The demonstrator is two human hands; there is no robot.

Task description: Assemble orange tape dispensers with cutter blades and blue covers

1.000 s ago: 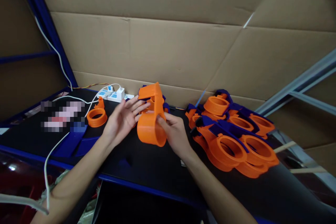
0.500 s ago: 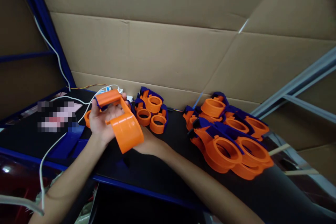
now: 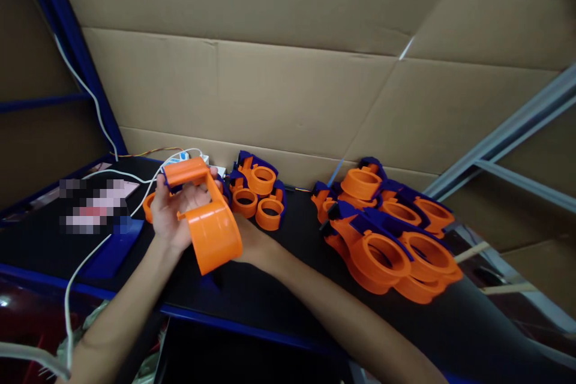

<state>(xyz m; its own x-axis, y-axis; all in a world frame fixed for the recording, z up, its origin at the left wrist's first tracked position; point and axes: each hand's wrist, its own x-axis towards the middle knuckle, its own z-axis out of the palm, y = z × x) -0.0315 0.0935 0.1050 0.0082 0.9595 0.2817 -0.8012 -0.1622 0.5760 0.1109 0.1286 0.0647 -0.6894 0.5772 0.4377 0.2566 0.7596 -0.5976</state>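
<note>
My left hand [image 3: 173, 213] is closed on an orange plastic part [image 3: 207, 216] with a big round ring at its near end and a flat bar at the far end. It holds the part above the black table [image 3: 279, 288], left of centre. My right hand [image 3: 250, 241] reaches under and behind the orange ring, and its fingers are hidden by the part. A small orange ring [image 3: 148, 205] lies just behind my left hand.
A cluster of small orange and blue ring parts [image 3: 257, 189] lies behind the hands. A large pile of orange and blue ring parts [image 3: 391, 228] fills the right. A white power strip [image 3: 186, 156] and white cables [image 3: 76, 276] sit at left, with blue plates [image 3: 110, 252]. Cardboard walls stand behind.
The orange part has moved from the table's centre to the left, passing into my left hand's grip. My right hand has slid under the part and out of clear sight.
</note>
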